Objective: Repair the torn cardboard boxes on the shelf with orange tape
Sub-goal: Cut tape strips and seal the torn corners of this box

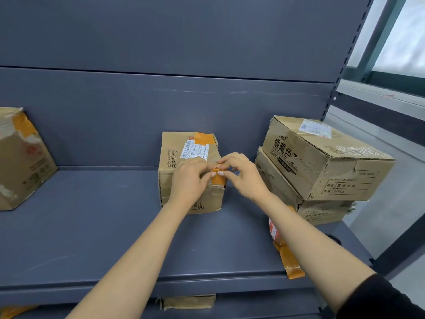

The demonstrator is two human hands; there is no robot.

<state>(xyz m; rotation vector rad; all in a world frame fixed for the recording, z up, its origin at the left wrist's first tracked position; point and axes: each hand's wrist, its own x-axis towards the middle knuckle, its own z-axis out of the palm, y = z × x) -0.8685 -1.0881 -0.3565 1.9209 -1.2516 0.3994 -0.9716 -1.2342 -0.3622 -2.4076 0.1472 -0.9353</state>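
A small torn cardboard box (171, 180) stands in the middle of the grey shelf (92, 226), with a white label and an orange strip on its top. A piece of orange tape (218, 178) lies over its torn front right corner. My left hand (189, 180) and my right hand (243, 173) meet at that corner, and the fingertips of both pinch the tape's upper end. The orange tape roll (276, 233) lies on the shelf to the right, mostly hidden behind my right forearm, with a loose tail (291, 263) trailing to the shelf's front edge.
Two torn boxes (322, 162) are stacked at the right end of the shelf. A taped box (20, 157) sits at the far left. Another box (188, 301) shows on the shelf below. A slotted upright (345, 65) and a window bound the right side.
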